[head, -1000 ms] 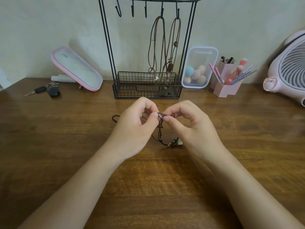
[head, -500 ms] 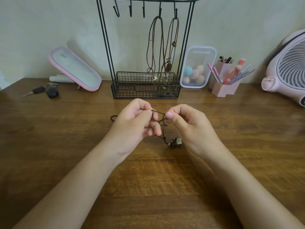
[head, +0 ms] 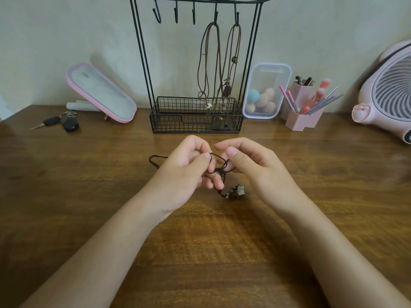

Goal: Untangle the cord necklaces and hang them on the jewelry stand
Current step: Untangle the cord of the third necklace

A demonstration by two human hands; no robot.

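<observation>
Black cord necklace (head: 219, 166) held above the wooden counter (head: 200, 252), in front of the jewelry stand (head: 195, 63). Left hand (head: 184, 172): grip pinched on the cord, thumb and forefinger closed on a loop near the knot. Right hand (head: 251, 167): fingers curled at the cord's other side; thumb and forefinger tips look parted, contact with the cord hidden by the fingers, so cannot tell whether it grasps. Beaded pendant (head: 235, 192) hangs below the knot, at or just above the counter; detail too dark to make out. One cord loop (head: 154, 160) trails left onto the counter.

Containers:
- Wire basket (head: 195, 121) at the stand's base: lower ends and pendants of two brown cord necklaces (head: 219, 70) drop into its right half. These hang from the two rightmost hooks; three hooks to the left are bare.
- Clear lidded box (head: 266, 70), right of the stand: teal and peach makeup sponges (head: 261, 100) inside.
- Pink holder (head: 300, 120): brushes and pens (head: 320, 96) standing in it.

Also on counter: pink-framed mirror (head: 100, 92) tilted, keys (head: 64, 123) left of it, white roll behind the mirror partly hidden. Pink fan (head: 387, 92) cut off at the right edge. Stand's top bar cropped by the upper edge.
</observation>
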